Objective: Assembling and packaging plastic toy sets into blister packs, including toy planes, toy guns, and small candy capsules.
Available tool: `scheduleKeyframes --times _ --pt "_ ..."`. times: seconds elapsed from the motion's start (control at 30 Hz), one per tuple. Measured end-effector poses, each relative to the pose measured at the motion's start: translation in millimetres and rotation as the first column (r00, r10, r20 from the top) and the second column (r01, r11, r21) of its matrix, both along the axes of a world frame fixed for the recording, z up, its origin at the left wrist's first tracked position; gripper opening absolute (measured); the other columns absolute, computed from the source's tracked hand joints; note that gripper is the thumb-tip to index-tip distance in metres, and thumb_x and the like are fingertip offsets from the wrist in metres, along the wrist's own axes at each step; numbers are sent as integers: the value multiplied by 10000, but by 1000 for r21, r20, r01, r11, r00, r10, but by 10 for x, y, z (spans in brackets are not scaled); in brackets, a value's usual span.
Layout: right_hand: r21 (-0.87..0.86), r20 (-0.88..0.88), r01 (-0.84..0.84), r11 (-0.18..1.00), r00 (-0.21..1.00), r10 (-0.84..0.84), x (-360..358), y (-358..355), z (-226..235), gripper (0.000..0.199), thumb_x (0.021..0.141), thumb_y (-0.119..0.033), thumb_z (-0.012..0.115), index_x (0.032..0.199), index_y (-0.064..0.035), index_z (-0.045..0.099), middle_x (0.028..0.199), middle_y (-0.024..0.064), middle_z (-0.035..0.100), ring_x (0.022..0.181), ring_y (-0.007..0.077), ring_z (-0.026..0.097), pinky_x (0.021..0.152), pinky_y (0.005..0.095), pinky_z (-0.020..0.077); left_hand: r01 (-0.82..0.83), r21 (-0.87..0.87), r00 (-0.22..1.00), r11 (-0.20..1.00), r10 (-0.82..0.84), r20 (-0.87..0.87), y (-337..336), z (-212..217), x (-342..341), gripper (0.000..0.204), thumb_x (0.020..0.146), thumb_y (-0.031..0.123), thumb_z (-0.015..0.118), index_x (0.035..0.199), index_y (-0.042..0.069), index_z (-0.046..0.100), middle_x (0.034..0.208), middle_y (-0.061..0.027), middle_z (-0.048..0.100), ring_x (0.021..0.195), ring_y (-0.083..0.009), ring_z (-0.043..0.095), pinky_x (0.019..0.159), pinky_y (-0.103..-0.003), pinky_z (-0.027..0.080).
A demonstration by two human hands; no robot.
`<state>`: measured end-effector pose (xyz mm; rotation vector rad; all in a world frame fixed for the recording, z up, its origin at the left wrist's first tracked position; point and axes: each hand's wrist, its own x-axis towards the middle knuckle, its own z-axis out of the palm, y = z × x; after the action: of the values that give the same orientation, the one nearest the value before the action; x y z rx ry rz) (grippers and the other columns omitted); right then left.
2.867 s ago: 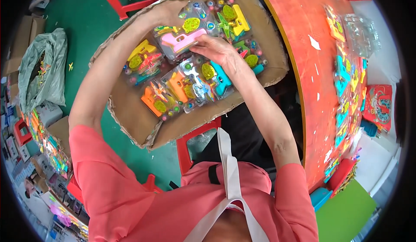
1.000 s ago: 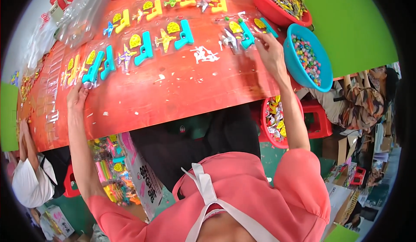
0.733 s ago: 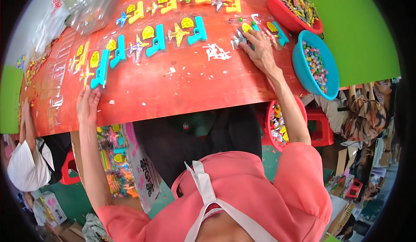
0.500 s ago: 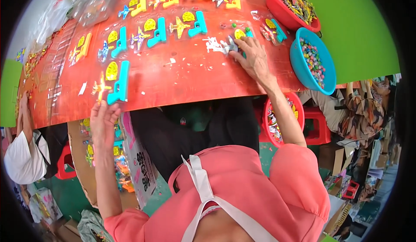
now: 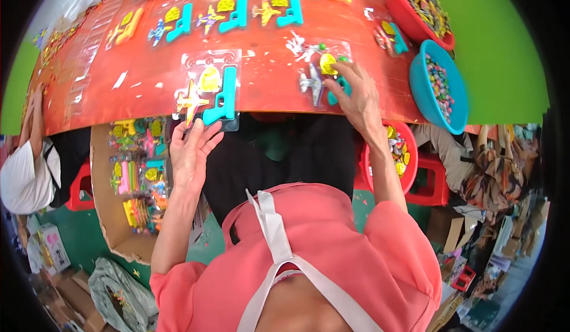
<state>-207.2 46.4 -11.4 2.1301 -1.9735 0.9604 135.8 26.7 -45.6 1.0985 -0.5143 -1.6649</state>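
Note:
My left hand (image 5: 193, 154) pinches the near left corner of a clear blister tray (image 5: 196, 57) at the table's front edge. In that tray sit a teal toy gun (image 5: 225, 97), a yellow disc (image 5: 209, 79) and an orange-gold toy plane (image 5: 190, 103). Further right, my right hand (image 5: 361, 97) curls over the right side of a second blister tray (image 5: 343, 50), thumb and fingers around its teal toy gun (image 5: 340, 88). A yellow disc (image 5: 327, 65), a silver toy plane (image 5: 312, 84) and green balls (image 5: 322, 46) show there. Its fingertips are partly hidden.
Filled trays with toy guns (image 5: 234, 16) stand in rows behind. On the right are a teal basin (image 5: 420, 85) of small balls and a red basin (image 5: 399, 5) of wrapped pieces. Another red basin (image 5: 409, 177) sits below the edge, and a cardboard box (image 5: 102, 183) of packed toys at left.
The left tray has shifted right and nearer with my left hand. My right hand has drawn its tray nearer, past the white scraps. The whole view has shifted too.

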Motion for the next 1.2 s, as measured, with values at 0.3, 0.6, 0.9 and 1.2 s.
scheduleKeyframes --times 0.3,0.6,0.9,1.2 --pt "79 186 73 994 979 -87 -654 -456 -90 276 858 -170 685 1098 -39 655 943 144 604 843 288 627 739 383 500 113 56 993 992 -111 -47 37 -104 -346 221 932 161 665 1037 53 503 943 -126 626 945 -326 696 798 -448 609" --pt "93 139 -31 995 990 17 -717 -629 -130 219 842 -177 723 995 -31 666 834 101 579 736 221 601 676 350 495 210 76 975 975 -214 53 220 -70 -311 259 999 205 555 1160 41 436 994 -148 606 980 -346 676 820 -467 595" --pt "-62 167 -11 998 986 22 -845 -763 -102 268 842 -217 704 1049 -48 675 885 135 592 854 292 627 729 393 503 302 142 948 943 -312 54 378 -96 -152 275 998 202 554 1197 52 438 998 -143 612 920 -323 687 787 -470 605" --pt "74 -210 449 891 880 -426 -1877 -782 -428 402 889 -454 615 1168 -169 663 1204 168 549 1170 394 501 942 637 395 568 177 814 804 -581 24 618 -170 -133 235 966 120 590 1168 41 499 980 -136 657 894 -310 697 781 -450 605"
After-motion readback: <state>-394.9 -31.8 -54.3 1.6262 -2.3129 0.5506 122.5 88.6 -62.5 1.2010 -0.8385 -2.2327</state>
